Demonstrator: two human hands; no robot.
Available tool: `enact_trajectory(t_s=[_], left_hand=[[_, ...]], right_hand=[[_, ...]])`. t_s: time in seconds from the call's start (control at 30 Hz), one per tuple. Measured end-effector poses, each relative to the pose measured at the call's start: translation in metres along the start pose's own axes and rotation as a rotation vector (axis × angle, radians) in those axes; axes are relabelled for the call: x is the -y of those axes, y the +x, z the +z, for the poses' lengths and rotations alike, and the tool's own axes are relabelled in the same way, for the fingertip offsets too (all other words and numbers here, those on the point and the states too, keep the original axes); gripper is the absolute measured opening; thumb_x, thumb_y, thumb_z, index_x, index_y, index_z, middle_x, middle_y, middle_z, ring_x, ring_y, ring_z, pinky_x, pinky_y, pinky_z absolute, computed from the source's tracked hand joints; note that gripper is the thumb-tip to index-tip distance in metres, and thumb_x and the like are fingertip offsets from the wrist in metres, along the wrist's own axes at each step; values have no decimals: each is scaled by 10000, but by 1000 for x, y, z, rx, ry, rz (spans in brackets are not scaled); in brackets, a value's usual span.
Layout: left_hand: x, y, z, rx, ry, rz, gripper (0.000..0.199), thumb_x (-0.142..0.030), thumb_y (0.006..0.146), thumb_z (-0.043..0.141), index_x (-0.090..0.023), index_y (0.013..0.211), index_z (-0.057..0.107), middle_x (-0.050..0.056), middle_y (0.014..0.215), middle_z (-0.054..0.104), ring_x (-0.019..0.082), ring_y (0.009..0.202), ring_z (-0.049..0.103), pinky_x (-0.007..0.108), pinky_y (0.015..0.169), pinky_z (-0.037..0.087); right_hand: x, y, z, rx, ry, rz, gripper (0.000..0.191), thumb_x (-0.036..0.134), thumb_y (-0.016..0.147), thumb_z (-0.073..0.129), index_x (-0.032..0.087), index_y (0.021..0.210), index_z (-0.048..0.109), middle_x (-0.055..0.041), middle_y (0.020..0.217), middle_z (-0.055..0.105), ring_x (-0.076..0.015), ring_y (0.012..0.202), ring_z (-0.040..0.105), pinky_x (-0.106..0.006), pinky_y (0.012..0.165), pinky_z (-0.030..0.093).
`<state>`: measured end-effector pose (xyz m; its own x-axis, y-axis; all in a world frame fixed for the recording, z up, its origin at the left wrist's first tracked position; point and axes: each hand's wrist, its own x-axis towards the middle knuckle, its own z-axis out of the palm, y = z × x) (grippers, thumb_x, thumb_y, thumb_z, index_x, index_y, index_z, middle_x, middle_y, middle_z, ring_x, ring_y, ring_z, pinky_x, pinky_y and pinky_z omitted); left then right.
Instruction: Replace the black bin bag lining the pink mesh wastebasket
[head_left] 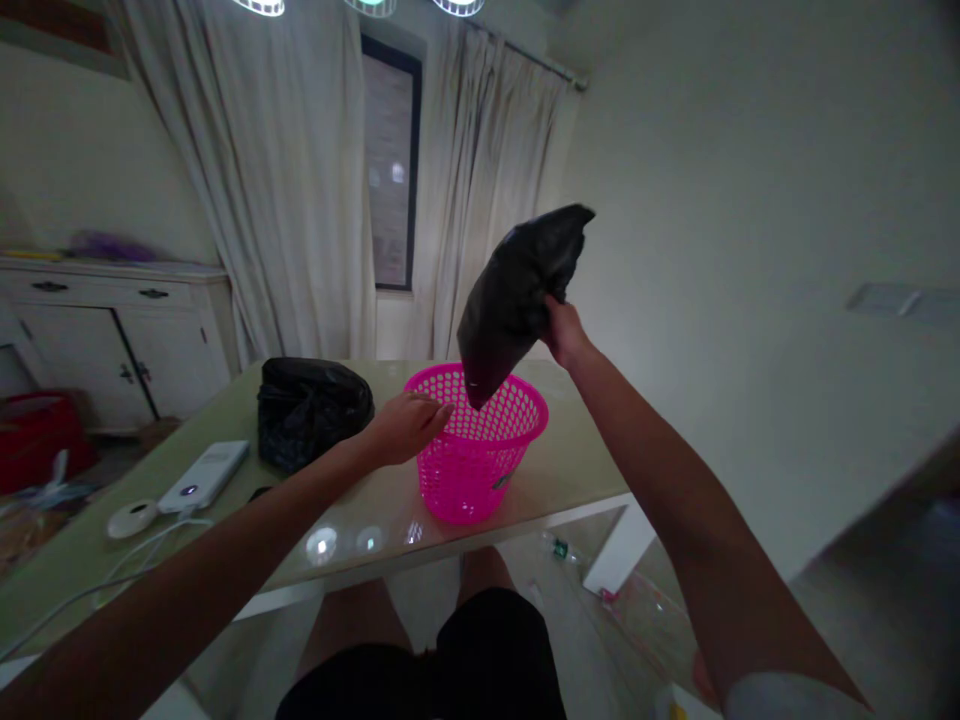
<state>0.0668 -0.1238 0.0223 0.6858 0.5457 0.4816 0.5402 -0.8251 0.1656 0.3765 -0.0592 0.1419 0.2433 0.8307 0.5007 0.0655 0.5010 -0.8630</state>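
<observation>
A pink perforated plastic basket point(471, 480) stands upright near the front edge of the table. My left hand point(409, 428) is closed at the basket's left rim, fingers curled over it. Raised above the basket's right side, my right hand point(561, 328) grips a black plastic bag point(510, 295) by its side. The bag is tilted, its lower end at the basket's opening and its upper end pointing up to the right. Another black bag point(307, 410), bulky and crumpled, rests on the table left of the basket.
On the greenish table point(577, 450), a white power bank point(204, 478), a round white object point(132, 520) and cables lie at the left. A white cabinet point(165, 340) and curtains stand behind. Clear plastic litter lies on the floor by the table leg point(619, 550).
</observation>
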Motion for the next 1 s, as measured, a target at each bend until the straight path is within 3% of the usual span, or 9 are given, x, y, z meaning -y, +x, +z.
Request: enact_trajectory(t_s=[0.2, 0.27, 0.4, 0.47, 0.53, 0.63, 0.7, 0.9, 1.0], left_hand=[[-10, -5, -9, -132, 29, -77, 492, -489, 1141, 430, -229, 800, 669, 93, 839, 738, 246, 826, 711, 374, 772, 513], [-15, -4, -15, -273, -6, -97, 445, -505, 1145, 457, -224, 905, 705, 92, 915, 747, 248, 877, 713, 376, 804, 542], [-24, 11, -21, -507, 4, -27, 328, -453, 1152, 492, -214, 1187, 714, 127, 1197, 742, 290, 1166, 692, 454, 1078, 551], [-28, 26, -20, -489, 66, 4, 367, -476, 1121, 578, -217, 1357, 684, 156, 1383, 708, 322, 1287, 657, 496, 1153, 522], [-30, 43, -18, -372, 163, 14, 465, -523, 1077, 659, -222, 1432, 676, 173, 1434, 709, 359, 1327, 646, 523, 1146, 513], [-29, 66, -19, -86, 298, -37, 354, -512, 1075, 661, -229, 1246, 785, 153, 1196, 812, 360, 1187, 723, 495, 1039, 524], [-21, 75, -25, 11, 322, -105, 321, -469, 1102, 600, -233, 1119, 818, 134, 1097, 835, 333, 1076, 761, 455, 963, 524], [21, 64, -53, -152, 326, -323, 338, -407, 1075, 544, -208, 1120, 814, 171, 1123, 812, 378, 1105, 740, 480, 936, 544], [19, 56, -49, -238, 285, -195, 359, -292, 974, 615, -206, 1288, 767, 168, 1320, 765, 379, 1281, 675, 518, 1086, 525]], right_hand=[[-40, -63, 14, 258, -347, 243, 423, 512, 753, 978, 172, 906, 779, -75, 843, 814, -258, 842, 779, -388, 817, 656], [-43, -78, 14, 442, -363, 290, 419, 487, 744, 977, 162, 944, 804, -74, 893, 824, -246, 875, 772, -358, 825, 631], [-40, -91, 10, 763, -322, 247, 441, 316, 715, 946, 195, 1119, 814, -37, 1036, 839, -237, 987, 757, -336, 876, 596], [-38, -92, 9, 777, -471, 126, 380, 244, 719, 917, 198, 1081, 811, -1, 942, 813, -224, 921, 729, -308, 821, 552], [-35, -92, 10, 732, -713, -21, 266, 258, 774, 905, 192, 1015, 814, 21, 827, 761, -200, 818, 677, -278, 747, 465], [-31, -94, 7, 660, -1016, -189, 250, 397, 863, 913, 195, 976, 820, 17, 764, 713, -177, 732, 606, -276, 692, 337], [-29, -95, -1, 627, -1151, -232, 277, 475, 907, 888, 211, 957, 820, 10, 747, 698, -172, 701, 574, -287, 672, 280], [-24, -94, -40, 645, -1215, -208, 439, 488, 1079, 665, 202, 751, 724, 23, 625, 559, -152, 630, 474, -304, 658, 233], [-23, -95, -39, 641, -1152, -246, 423, 403, 1096, 622, 189, 739, 700, 25, 664, 529, -152, 666, 482, -296, 681, 272]])
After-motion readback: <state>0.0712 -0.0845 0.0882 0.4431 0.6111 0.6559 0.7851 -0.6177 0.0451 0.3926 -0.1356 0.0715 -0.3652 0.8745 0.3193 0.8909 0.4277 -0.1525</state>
